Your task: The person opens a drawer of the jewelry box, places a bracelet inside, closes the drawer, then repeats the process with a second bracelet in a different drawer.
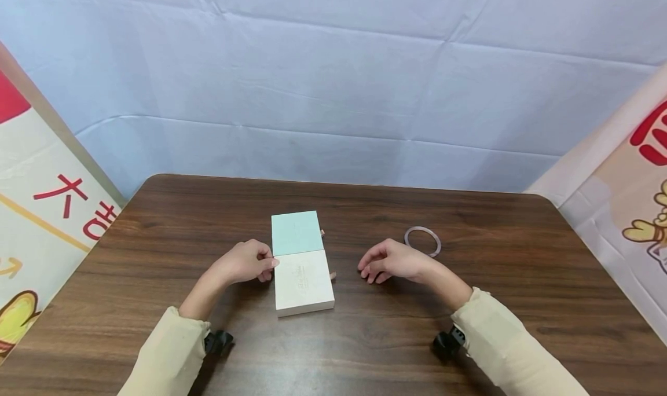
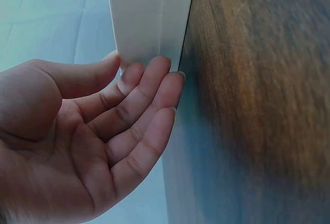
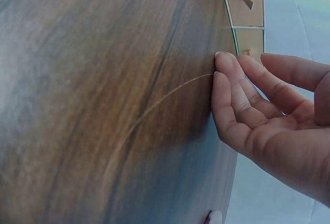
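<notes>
A cream box (image 1: 302, 277) lies flat on the table, its far edge against a mint-green box (image 1: 297, 233). Small ribbon tabs (image 1: 332, 275) stick out of their right sides. My left hand (image 1: 242, 263) is at the cream box's left side; in the left wrist view the thumb of that hand (image 2: 98, 121) meets the upper edge of the box (image 2: 139, 17) and the loosely bent fingertips lie against its side. Right of the boxes, my right hand (image 1: 391, 261) rests its fingertips on the wood, relaxed and holding nothing.
A pale lilac ring (image 1: 420, 228) lies on the brown table (image 1: 495, 257), just beyond my right wrist. Behind the table hangs a pale blue cloth (image 1: 323, 83). Printed banners stand at the left (image 1: 31, 153) and the right (image 1: 615, 193).
</notes>
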Demonstrator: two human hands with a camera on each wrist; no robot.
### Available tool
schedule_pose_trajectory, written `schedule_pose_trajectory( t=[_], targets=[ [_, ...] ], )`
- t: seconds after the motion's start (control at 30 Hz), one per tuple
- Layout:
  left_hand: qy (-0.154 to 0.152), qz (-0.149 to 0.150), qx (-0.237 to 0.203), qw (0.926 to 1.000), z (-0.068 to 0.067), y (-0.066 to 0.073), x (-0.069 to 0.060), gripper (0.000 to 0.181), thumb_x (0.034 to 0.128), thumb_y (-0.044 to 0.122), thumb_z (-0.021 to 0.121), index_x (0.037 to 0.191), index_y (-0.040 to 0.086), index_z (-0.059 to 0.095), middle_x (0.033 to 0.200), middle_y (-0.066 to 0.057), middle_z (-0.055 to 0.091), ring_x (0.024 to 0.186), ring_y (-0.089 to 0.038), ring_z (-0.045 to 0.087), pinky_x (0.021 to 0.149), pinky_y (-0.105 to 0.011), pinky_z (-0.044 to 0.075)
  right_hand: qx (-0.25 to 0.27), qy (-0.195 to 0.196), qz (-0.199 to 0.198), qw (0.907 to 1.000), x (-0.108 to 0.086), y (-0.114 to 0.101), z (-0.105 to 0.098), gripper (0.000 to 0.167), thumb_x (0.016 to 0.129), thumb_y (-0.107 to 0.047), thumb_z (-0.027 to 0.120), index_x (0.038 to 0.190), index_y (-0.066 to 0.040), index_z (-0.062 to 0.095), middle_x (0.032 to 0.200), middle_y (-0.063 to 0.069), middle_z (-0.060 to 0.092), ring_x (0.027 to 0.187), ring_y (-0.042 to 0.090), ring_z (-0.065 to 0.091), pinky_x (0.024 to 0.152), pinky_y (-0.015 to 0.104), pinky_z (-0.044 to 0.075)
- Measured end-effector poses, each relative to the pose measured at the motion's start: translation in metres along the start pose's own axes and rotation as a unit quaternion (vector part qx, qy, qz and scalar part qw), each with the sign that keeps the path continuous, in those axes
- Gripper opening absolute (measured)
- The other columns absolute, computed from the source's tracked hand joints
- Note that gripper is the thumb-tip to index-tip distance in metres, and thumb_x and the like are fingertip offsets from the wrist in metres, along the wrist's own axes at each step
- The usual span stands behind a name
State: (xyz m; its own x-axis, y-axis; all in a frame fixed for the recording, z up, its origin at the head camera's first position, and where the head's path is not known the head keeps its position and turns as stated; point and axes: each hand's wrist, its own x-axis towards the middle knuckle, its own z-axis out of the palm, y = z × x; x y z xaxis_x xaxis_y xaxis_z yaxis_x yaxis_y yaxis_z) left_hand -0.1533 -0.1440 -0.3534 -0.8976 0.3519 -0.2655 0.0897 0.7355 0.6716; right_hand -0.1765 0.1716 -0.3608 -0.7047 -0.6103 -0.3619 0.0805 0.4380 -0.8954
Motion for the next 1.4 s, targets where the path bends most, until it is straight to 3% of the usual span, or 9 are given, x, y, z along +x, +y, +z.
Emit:
schedule_pose_trajectory(
  t=[0.4,0.7,0.97,1.4],
  targets=[
    [0.012,-0.026,0.036,0.9990,-0.004,0.003,0.000,0.023,0.0900,0.019,0.059,0.072,0.005,0.059,0.066,-0.002,0.062,0.062,-0.015,0.057,0.059,-0.029,0.040,-0.011,0.005,0.005,0.9999,0.001,0.001,0.001,0.019,0.088,0.001,0.051,0.101,0.012,0.060,0.087,0.013,0.063,0.078,0.022,0.060,0.069,0.034,0.050],
    [0.019,-0.033,0.028,0.9989,-0.016,0.002,0.002,0.024,0.0920,0.021,0.056,0.076,0.005,0.060,0.070,-0.003,0.064,0.066,-0.016,0.060,0.062,-0.030,0.043,-0.018,0.008,0.007,0.9998,0.001,0.001,0.001,0.019,0.088,0.001,0.051,0.101,0.012,0.060,0.086,0.013,0.063,0.078,0.022,0.060,0.071,0.034,0.050],
    [0.027,-0.013,-0.039,0.9988,-0.030,-0.006,0.013,0.021,0.0930,0.017,0.054,0.085,-0.002,0.060,0.078,-0.009,0.065,0.073,-0.022,0.061,0.070,-0.036,0.049,-0.019,0.010,0.007,0.9997,0.001,0.002,0.001,0.019,0.088,0.001,0.052,0.100,0.012,0.060,0.086,0.013,0.063,0.078,0.022,0.060,0.071,0.034,0.050],
    [0.046,-0.051,-0.156,0.9854,-0.026,-0.020,0.034,0.022,0.0909,0.015,0.058,0.095,-0.007,0.060,0.089,-0.015,0.065,0.080,-0.021,0.063,0.076,-0.035,0.050,-0.013,0.012,0.004,0.9998,0.001,0.004,0.002,0.018,0.088,0.001,0.052,0.100,0.012,0.060,0.086,0.012,0.063,0.078,0.021,0.060,0.071,0.034,0.050]
  ],
)
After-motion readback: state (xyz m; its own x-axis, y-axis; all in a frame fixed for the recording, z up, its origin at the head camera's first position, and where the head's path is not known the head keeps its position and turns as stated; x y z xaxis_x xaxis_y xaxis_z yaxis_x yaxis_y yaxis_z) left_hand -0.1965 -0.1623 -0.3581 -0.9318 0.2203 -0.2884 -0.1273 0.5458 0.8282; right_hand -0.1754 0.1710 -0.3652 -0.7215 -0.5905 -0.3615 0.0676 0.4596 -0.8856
